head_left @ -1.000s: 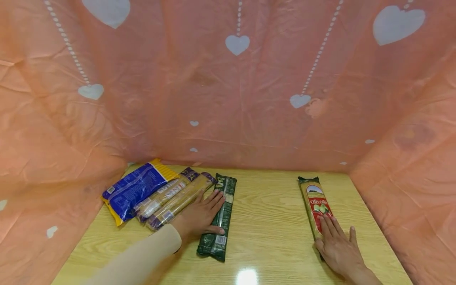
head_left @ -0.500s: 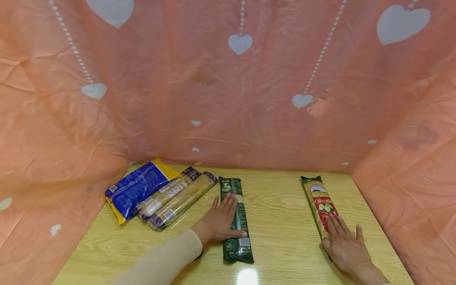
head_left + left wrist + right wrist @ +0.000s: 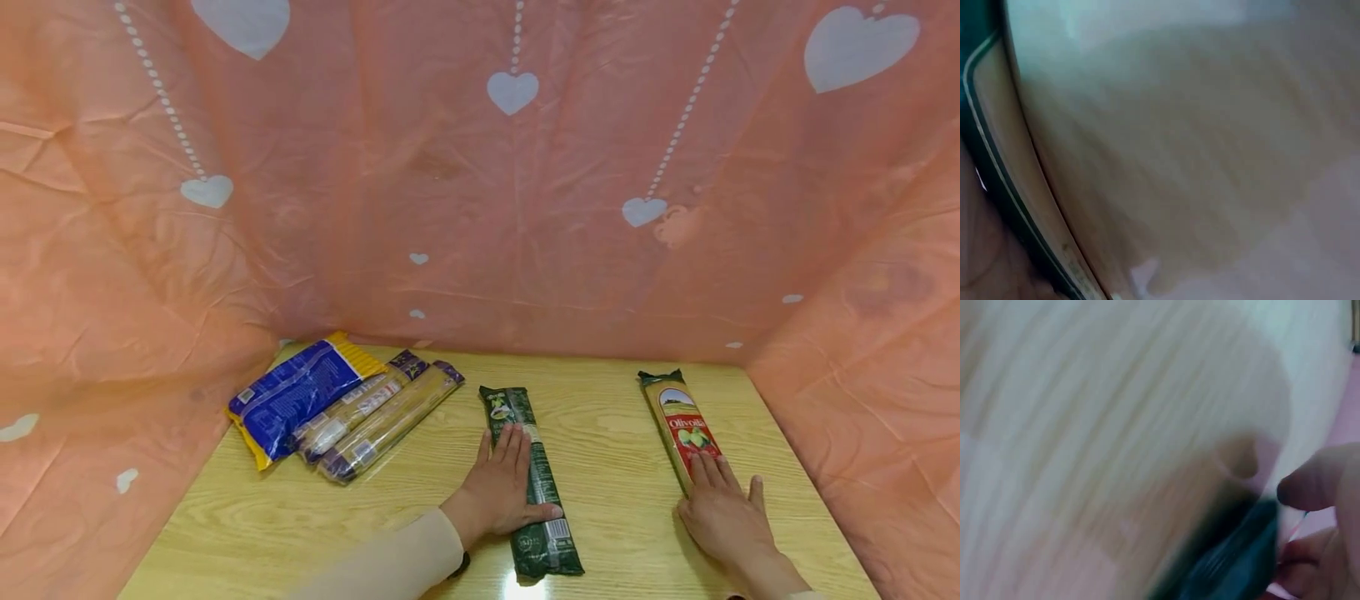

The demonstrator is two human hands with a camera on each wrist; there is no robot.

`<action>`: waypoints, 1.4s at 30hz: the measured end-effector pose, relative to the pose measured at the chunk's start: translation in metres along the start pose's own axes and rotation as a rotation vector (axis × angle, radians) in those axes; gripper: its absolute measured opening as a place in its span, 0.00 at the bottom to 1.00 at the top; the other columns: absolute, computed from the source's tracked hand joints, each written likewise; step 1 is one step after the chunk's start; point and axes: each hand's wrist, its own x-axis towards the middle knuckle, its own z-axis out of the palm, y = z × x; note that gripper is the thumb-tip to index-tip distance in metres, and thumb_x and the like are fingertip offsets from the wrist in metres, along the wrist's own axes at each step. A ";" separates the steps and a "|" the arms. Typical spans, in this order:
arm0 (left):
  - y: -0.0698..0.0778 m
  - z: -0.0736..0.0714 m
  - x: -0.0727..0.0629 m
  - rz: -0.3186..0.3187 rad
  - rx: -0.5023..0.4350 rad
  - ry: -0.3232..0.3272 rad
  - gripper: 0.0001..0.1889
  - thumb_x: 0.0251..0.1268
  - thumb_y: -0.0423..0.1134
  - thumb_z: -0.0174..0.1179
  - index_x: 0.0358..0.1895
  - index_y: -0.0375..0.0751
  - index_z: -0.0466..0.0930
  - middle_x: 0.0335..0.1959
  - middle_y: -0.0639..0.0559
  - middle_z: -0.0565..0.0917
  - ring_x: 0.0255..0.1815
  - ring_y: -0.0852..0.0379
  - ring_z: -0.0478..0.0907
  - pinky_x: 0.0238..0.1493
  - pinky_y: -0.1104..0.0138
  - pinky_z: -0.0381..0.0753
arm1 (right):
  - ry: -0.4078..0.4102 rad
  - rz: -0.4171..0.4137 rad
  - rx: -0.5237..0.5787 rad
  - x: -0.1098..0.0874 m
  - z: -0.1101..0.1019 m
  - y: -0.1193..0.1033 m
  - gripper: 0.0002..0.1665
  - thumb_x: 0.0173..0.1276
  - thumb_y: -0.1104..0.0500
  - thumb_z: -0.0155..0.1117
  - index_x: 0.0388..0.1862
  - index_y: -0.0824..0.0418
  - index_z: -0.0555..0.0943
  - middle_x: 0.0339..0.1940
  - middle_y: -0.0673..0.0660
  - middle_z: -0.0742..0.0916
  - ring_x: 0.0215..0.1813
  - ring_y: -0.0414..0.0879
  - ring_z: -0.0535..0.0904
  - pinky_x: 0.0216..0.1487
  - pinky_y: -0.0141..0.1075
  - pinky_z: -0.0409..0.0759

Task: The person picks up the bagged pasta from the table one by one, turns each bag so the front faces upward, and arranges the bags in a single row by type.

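Observation:
My left hand (image 3: 498,492) lies with fingers extended and thumb spread across a dark green spaghetti pack (image 3: 545,483), its printed back and barcode facing up. That pack slants slightly, its near end towards the right. On the right, my right hand (image 3: 726,512) rests flat over the lower half of another spaghetti pack (image 3: 678,417), which has a red "Olivoila" label and green ends. In the left wrist view, the green pack's edge (image 3: 997,150) runs beside the hand. The right wrist view shows a dark green pack end (image 3: 1235,562) beside the fingers (image 3: 1319,481).
At the back left of the wooden table (image 3: 600,467) lie a blue and yellow pack (image 3: 300,396) and two long clear packs with purple ends (image 3: 360,404) (image 3: 401,417), side by side and overlapping. An orange curtain with hearts (image 3: 525,208) encloses the back and sides.
The green pack has slid right and nearer under my left hand, away from the clear packs, and its slant has reversed. My right hand stays on the Olivoila pack; the head view has shifted slightly.

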 end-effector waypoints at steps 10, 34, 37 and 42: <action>0.008 0.001 -0.010 0.033 -0.084 0.001 0.53 0.73 0.80 0.32 0.88 0.44 0.42 0.89 0.45 0.41 0.90 0.48 0.35 0.85 0.42 0.42 | 0.122 -0.040 -0.046 -0.013 0.004 -0.065 0.33 0.74 0.48 0.68 0.66 0.71 0.80 0.66 0.72 0.83 0.69 0.71 0.77 0.68 0.78 0.62; -0.039 -0.033 0.065 0.166 0.331 0.341 0.15 0.86 0.52 0.50 0.63 0.56 0.81 0.58 0.55 0.83 0.59 0.53 0.79 0.65 0.51 0.78 | 0.292 -0.290 -0.139 -0.047 0.029 -0.148 0.33 0.59 0.26 0.71 0.27 0.55 0.79 0.26 0.49 0.75 0.34 0.47 0.70 0.37 0.43 0.67; -0.046 -0.032 0.081 0.147 0.378 0.352 0.16 0.87 0.53 0.47 0.62 0.53 0.79 0.56 0.53 0.81 0.58 0.51 0.78 0.65 0.50 0.78 | 0.302 -0.297 -0.170 -0.047 0.028 -0.152 0.34 0.58 0.25 0.71 0.26 0.55 0.79 0.25 0.50 0.75 0.33 0.47 0.71 0.36 0.43 0.67; -0.049 -0.031 0.101 0.083 0.391 0.342 0.23 0.86 0.59 0.43 0.61 0.50 0.81 0.57 0.50 0.81 0.62 0.48 0.77 0.68 0.45 0.76 | 0.255 -0.269 -0.172 -0.049 0.027 -0.152 0.36 0.60 0.23 0.67 0.27 0.55 0.80 0.25 0.48 0.76 0.32 0.46 0.71 0.36 0.43 0.68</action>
